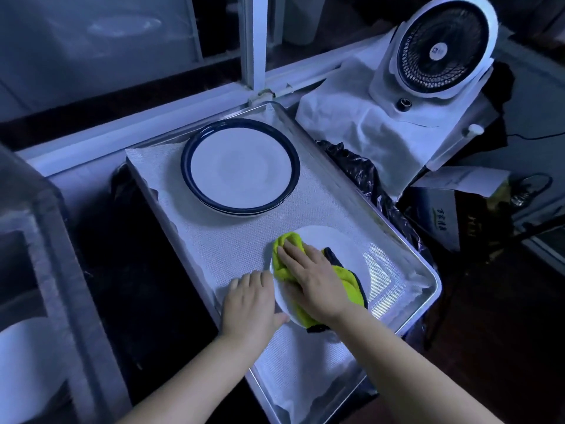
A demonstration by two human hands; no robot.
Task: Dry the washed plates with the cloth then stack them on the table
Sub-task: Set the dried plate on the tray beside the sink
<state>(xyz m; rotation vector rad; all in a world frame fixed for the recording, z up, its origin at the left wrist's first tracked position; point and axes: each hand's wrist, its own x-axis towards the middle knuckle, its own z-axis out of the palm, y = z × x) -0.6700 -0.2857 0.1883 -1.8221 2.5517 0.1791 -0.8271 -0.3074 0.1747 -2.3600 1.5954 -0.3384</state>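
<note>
Head view: a white plate point(345, 249) is seen lying flat at the lower right of a metal tray point(435, 289), on the white textured liner point(232, 237) that covers the tray's floor. A yellow-green cloth point(284, 267) with a dark edge is bunched over the plate's left half. The cloth is pressed down by the right hand point(312, 280), whose fingers are laid out straight and close together on it. The left hand point(249, 304) is rested on the liner just beside the plate's left edge, fingers relaxed and slightly apart, with its thumb point(279, 319) set against the rim (no grip around the plate can be made out). A stack of blue-rimmed plates point(240, 166) is placed toward the upper middle of the tray, well apart from the white plate. A white fan point(443, 47) is seen at the upper right of the frame, beyond the tray.
</note>
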